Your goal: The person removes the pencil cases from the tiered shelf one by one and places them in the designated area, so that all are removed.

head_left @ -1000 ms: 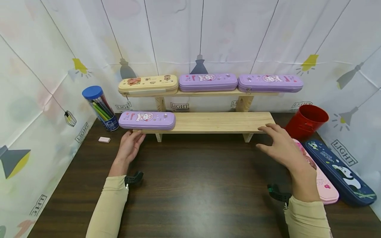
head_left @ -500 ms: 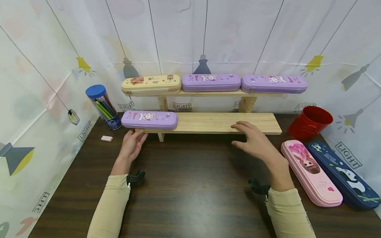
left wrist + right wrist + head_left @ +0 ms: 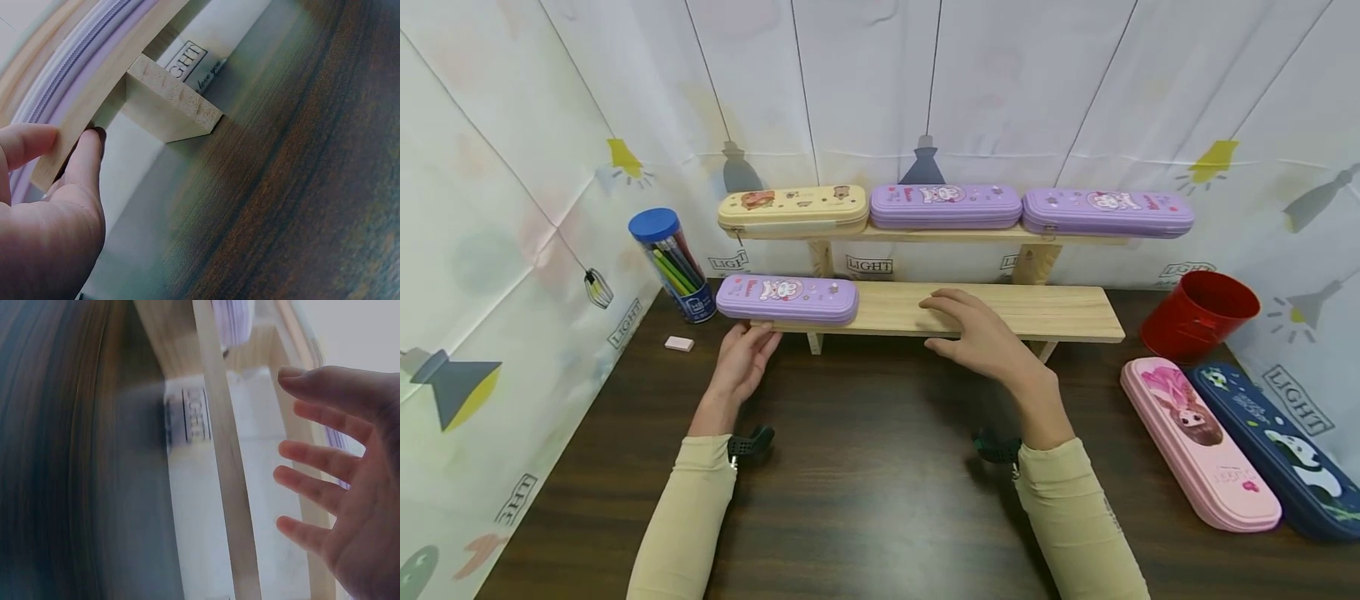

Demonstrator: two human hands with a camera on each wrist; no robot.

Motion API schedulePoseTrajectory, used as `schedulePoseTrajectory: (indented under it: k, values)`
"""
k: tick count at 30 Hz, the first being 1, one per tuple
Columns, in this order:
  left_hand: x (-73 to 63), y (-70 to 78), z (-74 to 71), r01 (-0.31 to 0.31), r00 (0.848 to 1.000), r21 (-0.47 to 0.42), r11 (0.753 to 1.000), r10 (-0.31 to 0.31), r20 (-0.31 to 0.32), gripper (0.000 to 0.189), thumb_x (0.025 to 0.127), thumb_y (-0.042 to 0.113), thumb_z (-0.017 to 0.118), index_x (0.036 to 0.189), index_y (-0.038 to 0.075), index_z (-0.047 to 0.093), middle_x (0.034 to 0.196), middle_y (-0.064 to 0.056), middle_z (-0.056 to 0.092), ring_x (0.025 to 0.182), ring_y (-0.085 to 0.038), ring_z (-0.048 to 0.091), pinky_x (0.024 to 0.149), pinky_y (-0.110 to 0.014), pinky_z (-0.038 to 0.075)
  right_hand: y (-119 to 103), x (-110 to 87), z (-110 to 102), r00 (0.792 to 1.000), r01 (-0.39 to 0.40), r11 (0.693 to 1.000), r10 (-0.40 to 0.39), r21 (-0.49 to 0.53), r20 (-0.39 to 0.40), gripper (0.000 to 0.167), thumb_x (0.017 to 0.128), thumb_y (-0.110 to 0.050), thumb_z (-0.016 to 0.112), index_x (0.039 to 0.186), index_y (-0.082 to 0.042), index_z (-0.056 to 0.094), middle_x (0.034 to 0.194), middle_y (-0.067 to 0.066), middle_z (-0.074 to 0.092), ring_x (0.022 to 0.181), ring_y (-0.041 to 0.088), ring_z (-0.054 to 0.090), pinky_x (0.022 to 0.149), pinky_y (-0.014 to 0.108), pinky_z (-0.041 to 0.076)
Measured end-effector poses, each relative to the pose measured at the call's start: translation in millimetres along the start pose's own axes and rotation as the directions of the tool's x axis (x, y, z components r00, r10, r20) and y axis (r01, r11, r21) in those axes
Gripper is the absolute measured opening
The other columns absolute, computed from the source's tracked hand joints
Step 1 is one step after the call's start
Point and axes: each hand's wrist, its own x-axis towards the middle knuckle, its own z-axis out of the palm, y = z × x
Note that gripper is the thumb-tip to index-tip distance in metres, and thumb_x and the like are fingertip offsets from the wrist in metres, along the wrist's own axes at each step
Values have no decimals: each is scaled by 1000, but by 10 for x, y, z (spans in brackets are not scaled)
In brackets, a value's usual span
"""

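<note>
At the left end of the lower board of a two-tier wooden shelf [image 3: 985,310], my left hand [image 3: 741,367] pinches the board's front edge. The left wrist view has the thumb under the board and a finger [image 3: 28,142] against its edge. Just above that hand lies a purple pencil case [image 3: 787,300] with a cartoon character. My right hand [image 3: 981,337] hovers in front of the lower board's middle, fingers spread and holding nothing. On the upper board a yellow pencil case [image 3: 793,210] and two purple pencil cases [image 3: 946,207] lie in a row.
To the right lie a pink pencil case [image 3: 1202,446] and a navy panda pencil case [image 3: 1281,450], with a red bucket [image 3: 1198,317] behind them. A blue-lidded tube of colored pencils [image 3: 673,265] leans at the left, near a small pale eraser [image 3: 679,343]. Patterned curtains stand behind and beside.
My right hand has moved left along the front of the lower board, away from the pink pencil case. The left hand stays at the board's left end; the view has shifted slightly.
</note>
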Motion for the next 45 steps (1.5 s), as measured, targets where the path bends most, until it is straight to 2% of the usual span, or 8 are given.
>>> schedulePoseTrajectory:
  k: [6, 15, 19, 27, 34, 38, 42, 45]
  values:
    - [15, 7, -12, -3, 1000, 1, 1000, 3, -4, 35, 103, -2, 43, 135, 8, 32, 133, -7, 51, 129, -14, 53, 112, -24, 45, -176, 230, 164, 999, 44, 999, -43, 32, -5, 55, 89, -29, 74, 139, -16, 56, 151, 11, 46, 142, 31, 41, 119, 53, 36]
    - [30, -10, -24, -13, 1000, -31, 999, 14, 16, 45, 102, -4, 42, 144, 4, 26, 140, -10, 47, 138, -19, 46, 115, -27, 43, -371, 579, 404, 990, 142, 988, -141, 59, -26, 55, 87, -25, 76, 137, -13, 58, 148, 11, 49, 140, 30, 42, 120, 49, 36]
    - [33, -14, -15, -15, 1000, -22, 1000, 16, 7, 48, 102, -3, 42, 146, 3, 24, 140, -11, 46, 136, -19, 47, 115, -27, 43, -430, 716, 501, 981, 191, 980, -189, 51, -30, 54, 86, -25, 76, 136, -14, 59, 147, 12, 50, 137, 30, 45, 119, 48, 38]
    - [48, -13, -29, -9, 1000, -36, 999, 9, -12, 40, 102, -3, 43, 140, 5, 30, 138, -11, 48, 132, -18, 51, 114, -27, 44, -602, 997, 603, 968, 245, 969, -245, -9, -47, 52, 86, -26, 75, 135, -16, 60, 148, 11, 50, 140, 31, 43, 120, 48, 36]
    - [51, -6, -43, -15, 1000, -26, 1000, 16, 8, 45, 102, -3, 43, 144, 3, 27, 141, -12, 46, 137, -20, 47, 114, -27, 44, -778, 1258, 695, 965, 263, 963, -261, -53, 33, 50, 88, -26, 71, 137, -19, 60, 149, 10, 49, 140, 30, 43, 121, 47, 36]
    - [47, -4, -50, -25, 1000, -33, 999, 25, 12, 44, 102, -4, 43, 144, 2, 28, 139, -11, 48, 133, -17, 51, 114, -27, 44, -875, 1366, 739, 963, 264, 961, -257, -83, 83, 52, 89, -28, 70, 140, -22, 58, 153, 11, 45, 143, 31, 40, 122, 49, 33]
    - [50, -10, -48, -25, 1000, -43, 999, 25, 11, 44, 102, -3, 43, 144, 3, 30, 140, -11, 48, 130, -16, 53, 114, -28, 44, -953, 1457, 776, 958, 279, 952, -267, -127, 103, 54, 88, -29, 70, 140, -24, 58, 152, 12, 46, 140, 32, 44, 120, 51, 35]
    - [54, -15, -42, -19, 1000, -47, 999, 20, 23, 46, 103, -3, 41, 147, 2, 27, 146, -14, 44, 136, -18, 48, 115, -28, 43, -980, 1506, 820, 959, 268, 950, -247, -158, 141, 54, 88, -29, 69, 140, -27, 58, 153, 13, 46, 139, 34, 46, 118, 52, 38]
